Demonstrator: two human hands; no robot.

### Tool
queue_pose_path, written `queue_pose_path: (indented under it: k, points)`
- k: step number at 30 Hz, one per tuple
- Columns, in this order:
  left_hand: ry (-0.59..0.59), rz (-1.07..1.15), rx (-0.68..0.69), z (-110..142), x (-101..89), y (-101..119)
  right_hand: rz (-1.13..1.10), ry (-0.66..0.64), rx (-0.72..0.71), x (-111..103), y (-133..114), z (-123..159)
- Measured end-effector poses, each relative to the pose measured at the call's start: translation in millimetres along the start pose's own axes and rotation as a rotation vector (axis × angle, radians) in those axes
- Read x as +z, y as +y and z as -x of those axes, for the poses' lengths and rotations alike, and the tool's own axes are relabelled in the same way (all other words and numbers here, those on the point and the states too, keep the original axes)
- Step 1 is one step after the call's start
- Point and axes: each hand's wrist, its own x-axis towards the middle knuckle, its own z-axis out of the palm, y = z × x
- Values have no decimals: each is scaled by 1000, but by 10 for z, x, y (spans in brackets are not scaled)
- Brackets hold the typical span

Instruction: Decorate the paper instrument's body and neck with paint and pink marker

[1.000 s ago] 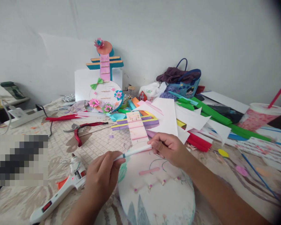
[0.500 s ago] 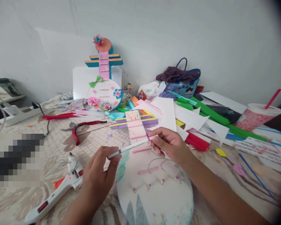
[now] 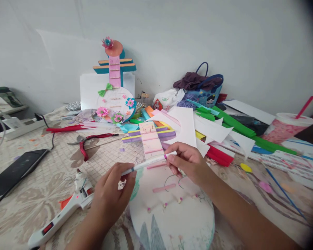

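Both my hands hold a thin white marker pen [image 3: 148, 162] level above a round white craft board [image 3: 172, 211] painted with green shapes and fitted with small pink sticks. My left hand [image 3: 112, 192] pinches the pen's teal-banded end. My right hand [image 3: 189, 162] grips the pink-banded end by the fingertips. The board's pink neck with purple and yellow crossbars [image 3: 150, 139] lies just beyond the pen.
A white glue gun [image 3: 62, 213] lies left of my left hand, a black phone [image 3: 14, 172] further left, red-handled pliers [image 3: 85, 142] behind. A finished decorated model [image 3: 116, 93] stands at the wall. Coloured paper strips [image 3: 224, 132], a blue bag [image 3: 203, 93] and a pink cup [image 3: 287, 128] crowd the right.
My right hand has slid along the pen toward its pink end, and the pen has lifted slightly. The camera view has shifted a little.
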Motion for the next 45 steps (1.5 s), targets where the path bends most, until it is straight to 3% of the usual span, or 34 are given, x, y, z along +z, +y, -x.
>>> queue_pose_path:
  k: [7, 13, 17, 21, 23, 29, 35, 45]
  points:
    - [-133, -29, 91, 32, 44, 38, -33, -22, -22, -42, 17, -11]
    - [-246, 235, -82, -13, -41, 116, 66, -61, -83, -65, 26, 18]
    - [-230, 198, -60, 7, -17, 96, 9, -65, -82, -72, 13, 21]
    - [-209, 170, 76, 53, 47, 72, -234, -236, 50, -35, 53, 12]
    - [-202, 167, 118, 73, 69, 67, -253, -277, 123, 6, 82, 16]
    - [-106, 134, 115, 77, 81, 86, -149, -185, 126, 78, 72, 59]
    - [-253, 148, 143, 20, 21, 135, -76, -198, 132, 95, 32, 107]
    - [-481, 379, 7, 30, -73, 117, -71, -280, 104, 132, 11, 194]
